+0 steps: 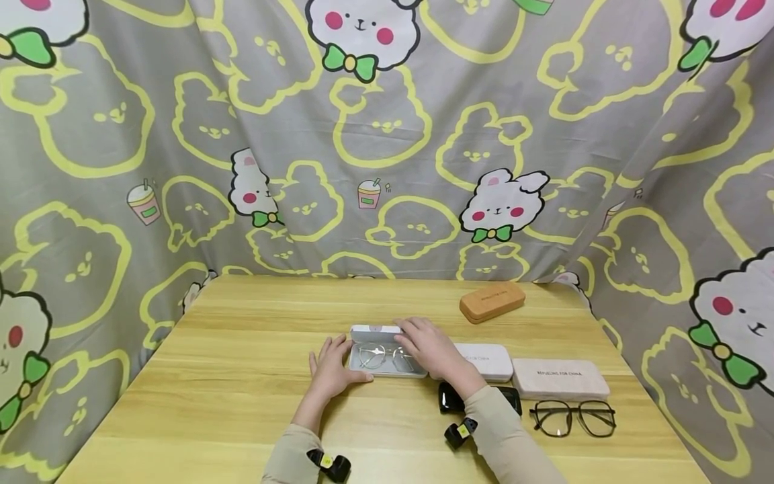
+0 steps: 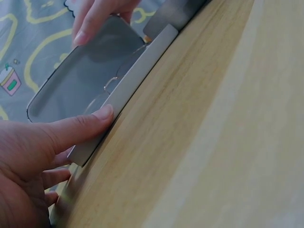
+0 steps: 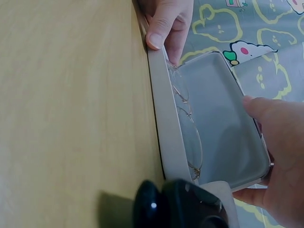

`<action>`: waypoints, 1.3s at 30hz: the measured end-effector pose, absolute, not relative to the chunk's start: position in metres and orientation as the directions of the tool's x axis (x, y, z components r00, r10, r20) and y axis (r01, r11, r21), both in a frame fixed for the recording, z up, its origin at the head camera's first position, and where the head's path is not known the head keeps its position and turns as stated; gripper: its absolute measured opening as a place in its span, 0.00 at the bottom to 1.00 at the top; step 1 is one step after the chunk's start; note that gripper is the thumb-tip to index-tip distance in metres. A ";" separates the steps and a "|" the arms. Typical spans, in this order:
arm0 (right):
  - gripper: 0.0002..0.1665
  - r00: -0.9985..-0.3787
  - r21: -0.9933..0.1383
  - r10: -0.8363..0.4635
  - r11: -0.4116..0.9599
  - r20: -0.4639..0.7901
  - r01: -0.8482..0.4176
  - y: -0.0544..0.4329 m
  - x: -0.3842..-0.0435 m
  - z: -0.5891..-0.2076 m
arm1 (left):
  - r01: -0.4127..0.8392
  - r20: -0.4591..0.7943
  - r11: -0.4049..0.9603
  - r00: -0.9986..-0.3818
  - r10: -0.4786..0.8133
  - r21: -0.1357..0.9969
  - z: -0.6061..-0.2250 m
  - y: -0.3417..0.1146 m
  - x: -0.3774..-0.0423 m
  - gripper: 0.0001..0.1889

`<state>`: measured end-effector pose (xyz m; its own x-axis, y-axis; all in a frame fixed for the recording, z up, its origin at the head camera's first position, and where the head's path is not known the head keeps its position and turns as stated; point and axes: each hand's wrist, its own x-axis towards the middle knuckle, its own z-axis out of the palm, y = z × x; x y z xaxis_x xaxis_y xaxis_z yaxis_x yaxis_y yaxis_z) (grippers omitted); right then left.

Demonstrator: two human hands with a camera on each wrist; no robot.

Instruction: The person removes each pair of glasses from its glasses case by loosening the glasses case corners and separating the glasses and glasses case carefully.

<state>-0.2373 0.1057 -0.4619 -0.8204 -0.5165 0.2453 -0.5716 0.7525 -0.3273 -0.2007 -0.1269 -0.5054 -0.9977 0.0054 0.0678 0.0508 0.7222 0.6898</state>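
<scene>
An open glasses case point(image 1: 392, 374) with a grey lining lies on the table in the head view, its lid point(image 3: 223, 114) raised at the back. Inside it rests a pair of thin wire-rimmed glasses point(image 1: 377, 358) with clear lenses. My left hand point(image 1: 331, 370) grips the case's left end, thumb pressed on the front wall and fingers around the side. At the lid's upper right edge, my right hand point(image 1: 429, 346) pinches it, the thumb on the inner side and the other fingers behind, partly hidden.
Right of the open case lie a white case point(image 1: 486, 363), a pale pink case point(image 1: 561, 380) and a glossy black case point(image 1: 450, 398), partly behind my right forearm. Black-framed glasses point(image 1: 573, 409) sit at the front right. An orange case point(image 1: 492, 302) stands farther back, before a patterned curtain point(image 1: 411, 134).
</scene>
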 end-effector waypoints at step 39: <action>0.11 -0.682 -0.074 -0.567 0.742 0.461 -0.667 0.082 -0.225 -0.471 | 0.046 0.062 0.714 -0.998 0.004 0.699 -0.502 -0.126 -0.198 0.46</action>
<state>-0.2248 0.0821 -0.4710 -0.6820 -0.5673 0.4615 -0.6668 0.7415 -0.0739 -0.1983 -0.1264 -0.5018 -0.9981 0.0041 0.0617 0.0462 0.7138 0.6988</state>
